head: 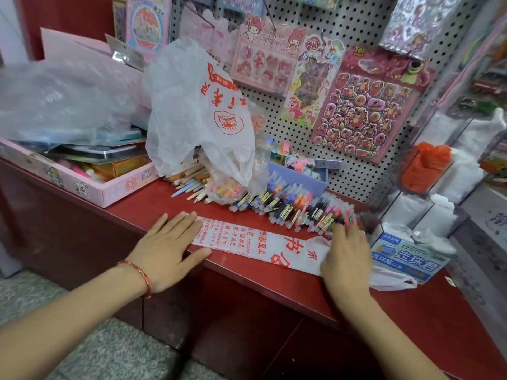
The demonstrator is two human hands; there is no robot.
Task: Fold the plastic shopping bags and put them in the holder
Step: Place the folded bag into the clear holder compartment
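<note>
A white plastic shopping bag (247, 242) with red writing lies on the red worktop (164, 204), in the lower middle of the frame. It is folded into a long flat strip. The left hand (170, 248) lies flat on the left end of the strip, with its fingers straight and spread a little. There is a red string bracelet (140, 272) on that wrist. The right hand (345, 256) lies flat on the right end, fingers straight too, but it looks blurry. The bag's handles (392, 281) stick out past the right hand.

Just behind the strip is a big pile of pens (296, 207). Behind that, in the upper middle, a second white bag (197, 111) with red print stands puffed up. The clear holder (444, 127) is at the right edge, with orange bags (425, 165) and white bags (466, 174) stuffed inside. A blue box (406, 259) sits in front of it. A pink box (82, 182) full of things sits on the left.
</note>
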